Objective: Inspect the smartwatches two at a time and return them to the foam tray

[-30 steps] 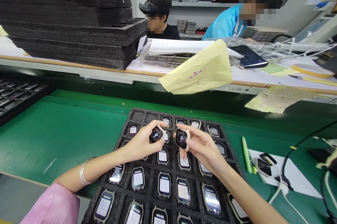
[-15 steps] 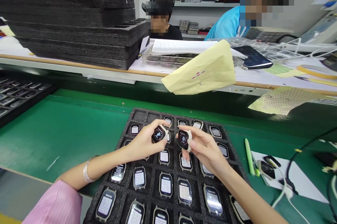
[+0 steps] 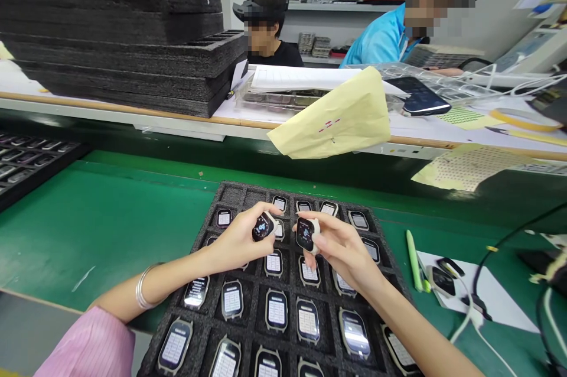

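Note:
My left hand is closed around a smartwatch case, gripped by its edges with the dark lit screen facing up. A second smartwatch case, pale at the side and also lit, is pinched between thumb and fingers of my right hand. Both watches are strapless and held apart, just above a black foam tray. In the tray's compartments lie several more watch cases, such as a watch with a white screen. My hands and forearms hide some compartments.
On the green bench at right lie a light green pen, a white sheet and cables. Another watch tray sits at left. Behind, a shelf holds stacked foam trays, papers and a phone. Two people sit beyond.
The whole view has shifted slightly, so things appear a little further left. Both hands keep hold of their watches in nearly the same pose.

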Available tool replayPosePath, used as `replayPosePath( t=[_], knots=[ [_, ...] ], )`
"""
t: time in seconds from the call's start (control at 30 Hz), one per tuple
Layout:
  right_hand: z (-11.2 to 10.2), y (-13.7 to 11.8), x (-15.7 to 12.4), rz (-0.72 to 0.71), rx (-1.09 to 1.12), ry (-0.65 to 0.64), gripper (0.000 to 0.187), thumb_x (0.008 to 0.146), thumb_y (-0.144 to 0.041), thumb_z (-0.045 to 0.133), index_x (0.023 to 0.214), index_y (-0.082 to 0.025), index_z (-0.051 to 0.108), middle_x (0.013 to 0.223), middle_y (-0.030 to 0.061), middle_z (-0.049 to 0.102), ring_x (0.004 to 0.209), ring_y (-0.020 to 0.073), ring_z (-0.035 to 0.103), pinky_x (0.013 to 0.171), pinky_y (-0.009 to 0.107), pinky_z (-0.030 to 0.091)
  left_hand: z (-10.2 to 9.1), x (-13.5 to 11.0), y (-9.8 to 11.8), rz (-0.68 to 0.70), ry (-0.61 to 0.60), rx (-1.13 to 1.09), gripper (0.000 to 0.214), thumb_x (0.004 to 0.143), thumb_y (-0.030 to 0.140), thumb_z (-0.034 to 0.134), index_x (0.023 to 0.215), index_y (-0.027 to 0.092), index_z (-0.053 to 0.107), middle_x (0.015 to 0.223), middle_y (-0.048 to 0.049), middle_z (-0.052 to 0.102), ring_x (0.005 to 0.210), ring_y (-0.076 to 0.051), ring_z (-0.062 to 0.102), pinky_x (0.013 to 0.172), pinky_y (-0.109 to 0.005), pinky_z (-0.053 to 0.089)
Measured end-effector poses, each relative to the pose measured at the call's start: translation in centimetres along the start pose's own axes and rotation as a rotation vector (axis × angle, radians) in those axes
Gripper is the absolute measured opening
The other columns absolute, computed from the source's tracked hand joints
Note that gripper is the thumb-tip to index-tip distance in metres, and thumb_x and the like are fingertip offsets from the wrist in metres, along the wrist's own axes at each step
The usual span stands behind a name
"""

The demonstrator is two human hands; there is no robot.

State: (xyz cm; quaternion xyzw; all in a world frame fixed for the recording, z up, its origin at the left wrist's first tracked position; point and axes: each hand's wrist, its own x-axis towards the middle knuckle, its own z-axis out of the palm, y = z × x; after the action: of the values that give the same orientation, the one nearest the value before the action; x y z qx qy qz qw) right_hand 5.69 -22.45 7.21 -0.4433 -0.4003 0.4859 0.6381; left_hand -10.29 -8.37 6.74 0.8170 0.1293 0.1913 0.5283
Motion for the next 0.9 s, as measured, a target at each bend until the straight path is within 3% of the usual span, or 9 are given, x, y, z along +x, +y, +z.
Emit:
replayPosePath(
  t=[0.23, 0.43, 0.67, 0.9],
  knots=[
    [-0.29, 0.29, 0.39, -0.016, 0.033, -0.031, 0.033, 0.083, -0.025, 0.069, 0.116, -0.021, 0.063, 0.089, 0.0057, 0.062, 0.055, 0.0159, 0.062, 0.05, 0.026, 0.051, 0.0, 0.06, 0.04, 0.031, 0.025, -0.016, 0.038, 0.078, 0.017, 0.053, 0.116, 0.019, 0.046, 0.089, -0.0008, 0.057, 0.078, -0.013, 0.053, 0.072, -0.023, 0.042],
    [-0.13, 0.03, 0.18, 0.01, 0.009, 0.003, 0.029, 0.083, -0.025, 0.069, 0.111, -0.018, 0.064, 0.078, 0.0036, 0.06, 0.053, 0.0151, 0.06, 0.05, 0.027, 0.051, 0.12, 0.11, -0.25, 0.005, 0.016, 0.051, 0.031, 0.077, 0.017, 0.054, 0.107, 0.019, 0.049, 0.087, 0.0, 0.057, 0.075, -0.013, 0.052, 0.07, -0.024, 0.042],
    [-0.1, 0.27, 0.31, 0.012, 0.017, 0.029, 0.034, 0.082, -0.026, 0.069, 0.115, -0.02, 0.062, 0.093, 0.0069, 0.061, 0.056, 0.0156, 0.061, 0.049, 0.028, 0.051, 0.22, 0.11, -0.19, 0.043, 0.03, 0.042, 0.038, 0.078, 0.018, 0.053, 0.116, 0.019, 0.046, 0.088, -0.001, 0.059, 0.077, -0.013, 0.055, 0.071, -0.024, 0.043],
    [-0.04, 0.09, 0.25, 0.035, -0.024, 0.025, 0.032, 0.083, -0.026, 0.068, 0.113, -0.018, 0.062, 0.075, 0.0022, 0.059, 0.052, 0.015, 0.059, 0.05, 0.027, 0.051, 0.29, 0.42, -0.6, 0.06, 0.004, 0.139, 0.035, 0.076, 0.018, 0.054, 0.11, 0.02, 0.049, 0.099, -0.0035, 0.061, 0.086, -0.017, 0.056, 0.08, -0.029, 0.044]
  ],
)
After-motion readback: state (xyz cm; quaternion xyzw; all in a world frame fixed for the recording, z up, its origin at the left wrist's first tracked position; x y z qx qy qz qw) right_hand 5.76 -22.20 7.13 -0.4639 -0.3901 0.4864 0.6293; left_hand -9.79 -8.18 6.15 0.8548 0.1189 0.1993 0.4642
